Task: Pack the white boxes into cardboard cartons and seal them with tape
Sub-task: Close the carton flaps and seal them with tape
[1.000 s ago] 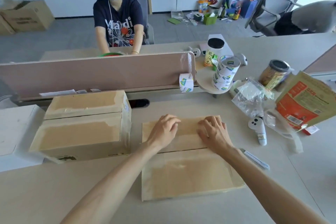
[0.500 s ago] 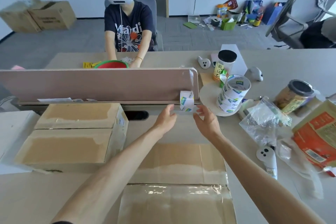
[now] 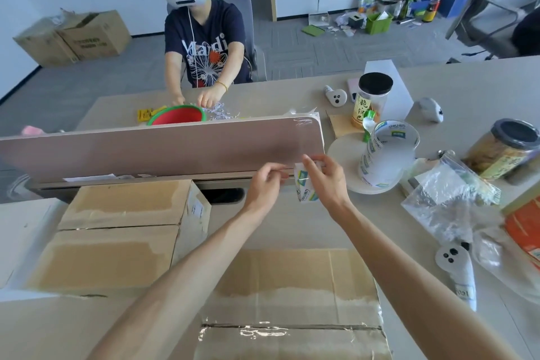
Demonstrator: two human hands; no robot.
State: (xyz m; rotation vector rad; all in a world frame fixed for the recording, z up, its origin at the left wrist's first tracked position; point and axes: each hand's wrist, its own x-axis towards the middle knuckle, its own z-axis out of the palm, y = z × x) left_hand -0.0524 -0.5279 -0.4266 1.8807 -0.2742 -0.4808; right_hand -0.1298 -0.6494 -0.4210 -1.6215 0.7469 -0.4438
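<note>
A closed cardboard carton [image 3: 292, 280] lies flat on the desk right below me, with clear tape across its near seam. Both hands are raised beyond it at the desk divider. My right hand [image 3: 328, 181] grips a small roll of clear tape [image 3: 304, 184] with a white, blue-printed core. My left hand [image 3: 264, 184] pinches at the roll's left edge; whether it has the tape end I cannot tell. A second closed carton [image 3: 117, 231] stands to the left. A white box [image 3: 20, 237] lies at the far left, partly hidden by that carton.
A pink divider panel [image 3: 160, 149] runs across the desk; a person sits behind it. A stack of tape rolls [image 3: 385, 155] stands on a round plate to the right. Jars, plastic bags, an orange packet and a white controller [image 3: 455, 272] crowd the right side.
My hands left the carton top and rose to the divider. They reached the tape roll that hung there, and now hold it. The camera tilted up, so the carton slid lower in view.
</note>
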